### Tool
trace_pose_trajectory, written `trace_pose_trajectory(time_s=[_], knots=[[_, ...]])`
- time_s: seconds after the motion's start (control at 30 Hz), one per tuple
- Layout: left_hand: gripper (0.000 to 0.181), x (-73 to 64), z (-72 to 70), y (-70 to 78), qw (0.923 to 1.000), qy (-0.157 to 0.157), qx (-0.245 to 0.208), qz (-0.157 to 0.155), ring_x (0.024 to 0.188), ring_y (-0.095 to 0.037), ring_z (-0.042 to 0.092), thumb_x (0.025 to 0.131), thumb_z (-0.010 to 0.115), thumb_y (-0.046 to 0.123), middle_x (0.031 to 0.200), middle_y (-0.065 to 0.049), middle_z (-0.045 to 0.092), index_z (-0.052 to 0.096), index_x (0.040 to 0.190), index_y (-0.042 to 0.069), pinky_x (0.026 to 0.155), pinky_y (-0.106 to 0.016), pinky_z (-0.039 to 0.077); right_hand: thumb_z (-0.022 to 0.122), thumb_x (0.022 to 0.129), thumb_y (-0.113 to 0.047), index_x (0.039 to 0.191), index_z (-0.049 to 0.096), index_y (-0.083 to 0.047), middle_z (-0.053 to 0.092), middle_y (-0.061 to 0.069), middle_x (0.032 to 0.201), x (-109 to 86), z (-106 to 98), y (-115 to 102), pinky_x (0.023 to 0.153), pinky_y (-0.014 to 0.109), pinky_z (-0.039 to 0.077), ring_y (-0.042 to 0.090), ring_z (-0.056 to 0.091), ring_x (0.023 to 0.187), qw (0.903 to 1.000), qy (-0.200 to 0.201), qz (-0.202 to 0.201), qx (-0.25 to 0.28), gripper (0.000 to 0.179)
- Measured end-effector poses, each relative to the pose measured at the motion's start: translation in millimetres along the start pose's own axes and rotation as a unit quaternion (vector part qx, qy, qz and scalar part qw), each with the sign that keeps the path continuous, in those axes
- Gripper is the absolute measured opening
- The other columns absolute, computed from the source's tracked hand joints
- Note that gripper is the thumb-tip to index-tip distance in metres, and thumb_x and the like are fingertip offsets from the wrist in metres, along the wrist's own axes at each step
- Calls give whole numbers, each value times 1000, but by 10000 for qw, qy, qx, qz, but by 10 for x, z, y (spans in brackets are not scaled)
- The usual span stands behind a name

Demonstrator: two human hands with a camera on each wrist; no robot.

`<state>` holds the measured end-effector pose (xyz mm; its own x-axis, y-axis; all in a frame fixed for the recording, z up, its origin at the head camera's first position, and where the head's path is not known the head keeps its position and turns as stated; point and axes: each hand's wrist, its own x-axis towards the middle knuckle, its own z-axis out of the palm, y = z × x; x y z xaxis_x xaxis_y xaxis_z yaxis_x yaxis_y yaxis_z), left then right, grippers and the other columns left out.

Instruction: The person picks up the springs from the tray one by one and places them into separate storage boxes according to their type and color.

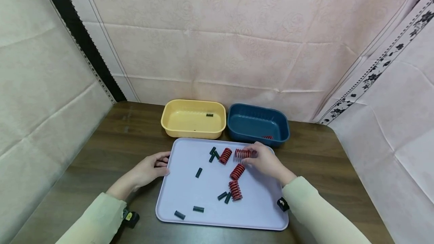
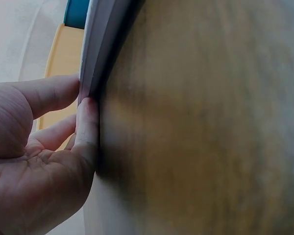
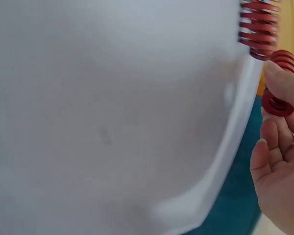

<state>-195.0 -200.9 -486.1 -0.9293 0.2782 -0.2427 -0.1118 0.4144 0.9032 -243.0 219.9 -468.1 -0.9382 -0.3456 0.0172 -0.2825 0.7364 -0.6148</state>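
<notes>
right hand (image 1: 268,162) pinches a red spring (image 1: 241,153); left hand (image 1: 149,169) grips the tray (image 1: 184,193)

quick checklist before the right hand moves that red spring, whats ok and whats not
1. Red spring pinched by right hand: ok.
2. Firmness of that pinch: cannot tell.
3. Left hand at the left edge of the tray: ok.
4. Room in the blue bin: ok, red coils show inside beside bare floor.
5. Yellow bin without red springs: ok, only a dark spring shows.
6. Tray cleared: not ok, red springs and green springs lie there.
</notes>
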Motion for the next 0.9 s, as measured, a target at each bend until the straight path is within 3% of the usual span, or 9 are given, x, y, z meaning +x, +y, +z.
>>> trace_pose_trajectory(time_s=[0.23,0.4,0.6,0.9], knots=[[59,-10,-22,-22,10000,13,49,17,112,-26,51,91,66,6,126,-13,51,41,145,5,87,-35,48,76,85,-27,113,68,-15,59,1,103,24,-262,-61,81,39,48,21,54,95,9976,686,69,84,31],[60,-14,-24,-11,10000,17,37,7,111,-26,51,91,66,7,126,-13,51,41,145,6,87,-36,48,74,87,-30,115,65,-13,57,5,102,78,-422,-68,75,38,47,21,54,90,9934,1083,372,68,34],[60,-16,-20,-21,10000,38,47,3,110,-26,51,91,67,7,125,-12,51,41,145,6,87,-36,48,71,90,-32,119,63,-9,55,9,101,200,-515,-3,68,37,46,24,51,86,9895,1205,776,188,38],[60,-10,0,-24,10000,2,22,42,110,-26,51,91,67,7,126,-13,51,41,145,6,86,-35,48,69,91,-30,120,61,-6,59,12,107,343,-504,49,72,38,49,25,56,88,9852,1210,1192,225,39]])
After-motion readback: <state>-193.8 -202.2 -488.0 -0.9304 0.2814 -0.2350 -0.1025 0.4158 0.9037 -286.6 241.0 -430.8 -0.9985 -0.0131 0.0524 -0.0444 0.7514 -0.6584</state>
